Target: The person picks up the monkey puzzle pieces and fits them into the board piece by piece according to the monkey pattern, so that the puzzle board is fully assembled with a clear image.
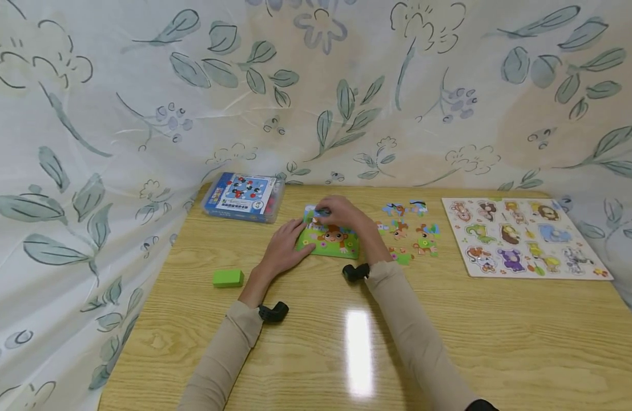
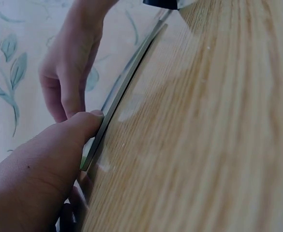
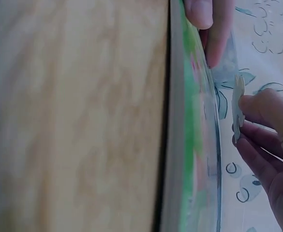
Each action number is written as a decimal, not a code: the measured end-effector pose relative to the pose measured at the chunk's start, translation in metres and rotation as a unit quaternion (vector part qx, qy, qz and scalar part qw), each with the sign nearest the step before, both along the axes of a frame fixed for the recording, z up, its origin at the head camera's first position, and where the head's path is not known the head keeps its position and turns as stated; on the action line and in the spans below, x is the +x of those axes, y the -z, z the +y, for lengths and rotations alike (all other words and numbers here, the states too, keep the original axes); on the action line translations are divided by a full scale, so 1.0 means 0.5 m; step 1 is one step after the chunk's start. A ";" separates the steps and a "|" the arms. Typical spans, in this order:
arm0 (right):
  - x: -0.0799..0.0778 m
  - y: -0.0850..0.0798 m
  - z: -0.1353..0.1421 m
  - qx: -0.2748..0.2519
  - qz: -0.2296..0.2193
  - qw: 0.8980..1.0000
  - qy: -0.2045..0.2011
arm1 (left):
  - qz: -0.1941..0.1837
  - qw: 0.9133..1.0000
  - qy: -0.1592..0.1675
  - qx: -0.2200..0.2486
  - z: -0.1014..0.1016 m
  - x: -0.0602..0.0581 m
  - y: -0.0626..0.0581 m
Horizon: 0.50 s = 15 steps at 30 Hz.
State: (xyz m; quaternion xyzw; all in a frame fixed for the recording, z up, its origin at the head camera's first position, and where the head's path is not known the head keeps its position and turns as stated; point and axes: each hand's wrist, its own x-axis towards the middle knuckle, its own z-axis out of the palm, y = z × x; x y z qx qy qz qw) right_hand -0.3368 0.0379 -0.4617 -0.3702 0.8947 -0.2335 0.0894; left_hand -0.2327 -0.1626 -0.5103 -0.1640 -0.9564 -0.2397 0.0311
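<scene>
Bright and fairly even in the head view, with a hard white streak of glare on the worktop (image 1: 295, 348). Dimmer and greyer in both wrist views: softly shadowed in the left, badly blurred across the worktop in the right.

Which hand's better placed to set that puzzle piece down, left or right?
Right, likely: the right hand pinches the puzzle piece above the monkey board, while the left hand braces the board's left side.
</scene>
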 end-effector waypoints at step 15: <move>-0.015 -0.001 -0.020 0.056 0.009 0.998 -0.009 | 0.014 1.000 0.003 0.002 -0.001 0.001 0.009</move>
